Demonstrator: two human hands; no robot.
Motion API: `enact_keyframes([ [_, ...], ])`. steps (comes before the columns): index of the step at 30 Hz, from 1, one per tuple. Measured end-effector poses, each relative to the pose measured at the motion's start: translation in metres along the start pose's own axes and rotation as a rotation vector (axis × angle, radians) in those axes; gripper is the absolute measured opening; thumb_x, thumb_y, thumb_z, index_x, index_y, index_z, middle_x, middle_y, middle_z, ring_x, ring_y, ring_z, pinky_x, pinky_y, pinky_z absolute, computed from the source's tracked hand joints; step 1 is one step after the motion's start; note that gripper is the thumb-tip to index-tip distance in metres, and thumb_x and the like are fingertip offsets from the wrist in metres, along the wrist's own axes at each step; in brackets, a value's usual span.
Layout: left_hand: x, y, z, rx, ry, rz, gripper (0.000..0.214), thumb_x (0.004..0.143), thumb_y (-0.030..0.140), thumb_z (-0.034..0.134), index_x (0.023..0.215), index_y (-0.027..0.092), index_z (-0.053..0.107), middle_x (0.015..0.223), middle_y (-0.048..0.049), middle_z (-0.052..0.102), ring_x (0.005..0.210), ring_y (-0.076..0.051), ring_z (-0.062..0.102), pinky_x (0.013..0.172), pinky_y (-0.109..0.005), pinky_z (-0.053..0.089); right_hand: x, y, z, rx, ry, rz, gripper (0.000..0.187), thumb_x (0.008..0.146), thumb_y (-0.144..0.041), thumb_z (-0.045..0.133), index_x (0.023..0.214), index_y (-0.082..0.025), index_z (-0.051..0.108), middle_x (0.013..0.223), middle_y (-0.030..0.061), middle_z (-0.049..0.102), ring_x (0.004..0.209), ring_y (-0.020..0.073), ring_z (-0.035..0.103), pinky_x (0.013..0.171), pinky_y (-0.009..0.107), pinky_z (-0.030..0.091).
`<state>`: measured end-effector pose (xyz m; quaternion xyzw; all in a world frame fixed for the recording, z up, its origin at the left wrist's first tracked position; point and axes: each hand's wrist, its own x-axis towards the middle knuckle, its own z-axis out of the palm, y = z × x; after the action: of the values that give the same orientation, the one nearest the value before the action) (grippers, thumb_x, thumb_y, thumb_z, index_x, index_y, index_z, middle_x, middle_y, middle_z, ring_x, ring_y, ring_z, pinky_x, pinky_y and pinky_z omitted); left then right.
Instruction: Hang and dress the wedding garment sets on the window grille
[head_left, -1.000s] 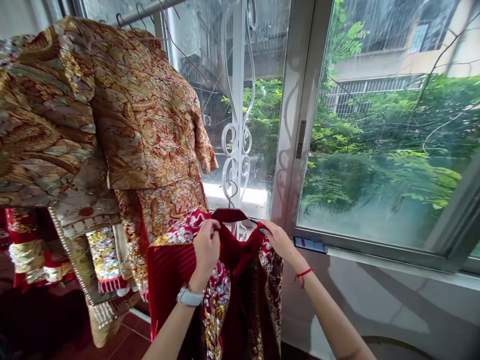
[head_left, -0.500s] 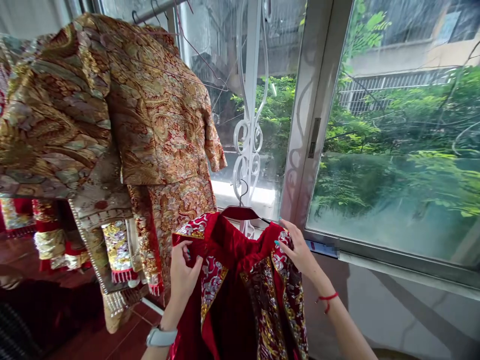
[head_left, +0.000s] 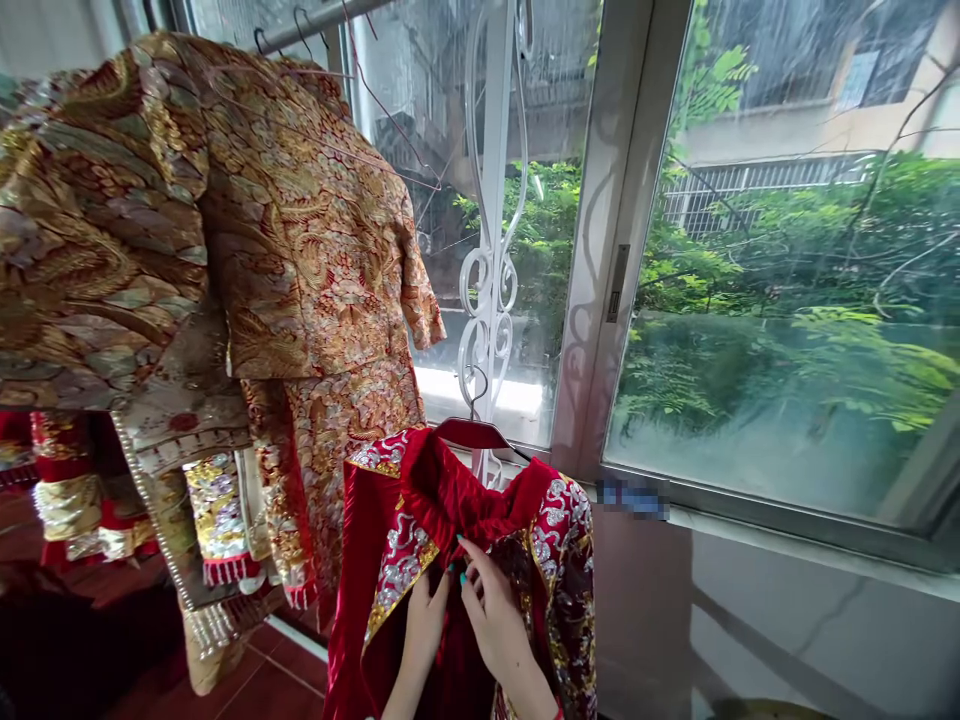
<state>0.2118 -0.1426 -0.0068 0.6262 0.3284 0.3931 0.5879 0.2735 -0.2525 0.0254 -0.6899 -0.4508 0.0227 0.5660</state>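
A red velvet jacket point(head_left: 351, 560) with silver and gold sequin embroidery hangs on a dark red hanger point(head_left: 474, 433), its front facing me and parted. Just below the collar, my left hand point(head_left: 424, 622) has its thumb and fingers closed on the jacket's front edge; some fingertips are hidden in the cloth. Beside it, my right hand point(head_left: 493, 615) touches the neckline, fingers stretched and apart, with green-blue nails showing. The two hands are close together but not visibly touching.
Gold brocade garments point(head_left: 315, 230) hang thickly on a metal rail point(head_left: 322, 25) at the left. A white scrollwork metal post point(head_left: 491, 200) stands behind the hanger's hook. Sliding windows point(head_left: 780, 390) fill the right, above a ledge point(head_left: 750, 540) with a blurred blue item point(head_left: 632, 497).
Both my hands have left the jacket's shoulders and come inward and down to meet at the front of its neckline. The embroidered right shoulder is now uncovered.
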Motion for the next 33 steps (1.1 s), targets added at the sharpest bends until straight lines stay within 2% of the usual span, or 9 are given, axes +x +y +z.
enact_keyframes([
  [2,-0.003,0.005,-0.009,-0.018,-0.044,-0.04,0.051,0.067,0.051,0.064,0.105,0.016,0.064,0.123,-0.0134,0.068,0.124,-0.033,0.057,0.108,-0.045,0.042,0.008,-0.001,-0.002,-0.029,-0.013,0.006,0.046,0.093,-0.025,0.043,0.137,-0.033,0.052,0.129,0.0041,0.064,0.115,0.0201,0.062,0.098,0.036,0.05],
  [4,-0.01,0.007,-0.016,-0.049,-0.076,-0.119,0.05,0.069,0.049,0.063,0.107,0.017,0.063,0.128,-0.0133,0.066,0.128,-0.032,0.054,0.109,-0.043,0.042,0.013,-0.003,-0.003,-0.084,0.021,0.038,0.038,0.093,-0.028,0.044,0.128,-0.028,0.059,0.114,0.0054,0.07,0.102,0.0215,0.067,0.09,0.035,0.051],
  [7,-0.02,0.005,-0.02,-0.043,-0.028,-0.194,0.049,0.072,0.045,0.061,0.113,0.018,0.062,0.137,-0.0138,0.06,0.134,-0.03,0.049,0.113,-0.042,0.038,0.015,-0.007,-0.003,-0.122,0.084,0.125,0.017,0.09,-0.031,0.05,0.094,-0.023,0.065,0.08,0.0024,0.069,0.07,0.0199,0.066,0.069,0.03,0.049],
  [9,-0.026,0.005,-0.02,0.005,0.019,-0.194,0.051,0.072,0.045,0.06,0.113,0.016,0.061,0.14,-0.0159,0.057,0.136,-0.031,0.047,0.115,-0.044,0.034,0.013,-0.009,-0.003,-0.086,0.102,0.131,0.011,0.088,-0.027,0.052,0.081,-0.023,0.059,0.073,0.0001,0.064,0.065,0.018,0.062,0.065,0.027,0.047],
  [14,-0.037,0.008,-0.022,0.121,0.046,-0.094,0.056,0.068,0.053,0.056,0.106,0.014,0.066,0.128,-0.0177,0.066,0.127,-0.035,0.055,0.113,-0.049,0.037,-0.003,-0.014,-0.003,-0.052,0.042,0.067,0.023,0.084,-0.011,0.043,0.088,-0.025,0.062,0.089,0.0015,0.064,0.075,0.0174,0.064,0.07,0.026,0.047],
  [19,-0.045,0.004,-0.03,0.189,0.029,0.038,0.046,0.066,0.055,0.057,0.092,0.02,0.071,0.11,-0.0147,0.075,0.112,-0.037,0.065,0.105,-0.049,0.047,-0.014,-0.026,0.007,-0.132,0.072,0.187,0.011,0.081,-0.015,0.055,0.085,-0.023,0.063,0.094,0.0057,0.061,0.08,0.0226,0.065,0.072,0.031,0.049],
  [24,-0.045,-0.008,-0.041,0.235,-0.045,0.057,0.042,0.066,0.056,0.063,0.094,0.026,0.072,0.106,-0.0081,0.076,0.119,-0.036,0.061,0.105,-0.048,0.047,-0.011,-0.032,0.013,-0.116,0.012,0.216,0.022,0.079,-0.004,0.049,0.078,-0.023,0.061,0.095,0.0055,0.065,0.083,0.0221,0.066,0.075,0.03,0.049],
  [29,-0.044,-0.017,-0.042,0.258,-0.205,0.087,0.044,0.07,0.053,0.062,0.103,0.024,0.071,0.115,-0.0099,0.073,0.127,-0.035,0.055,0.11,-0.049,0.042,-0.019,-0.027,0.019,-0.062,0.003,0.299,0.022,0.083,-0.012,0.047,0.069,-0.022,0.06,0.082,0.0044,0.065,0.08,0.0221,0.064,0.076,0.031,0.047],
  [33,-0.036,-0.03,-0.041,0.32,-0.285,0.093,0.042,0.07,0.052,0.059,0.098,0.024,0.072,0.106,-0.0115,0.075,0.12,-0.036,0.06,0.105,-0.047,0.047,-0.02,-0.026,0.023,0.121,0.139,0.473,0.022,0.082,-0.027,0.049,0.061,-0.022,0.055,0.081,0.0049,0.061,0.076,0.0203,0.061,0.074,0.03,0.048],
])
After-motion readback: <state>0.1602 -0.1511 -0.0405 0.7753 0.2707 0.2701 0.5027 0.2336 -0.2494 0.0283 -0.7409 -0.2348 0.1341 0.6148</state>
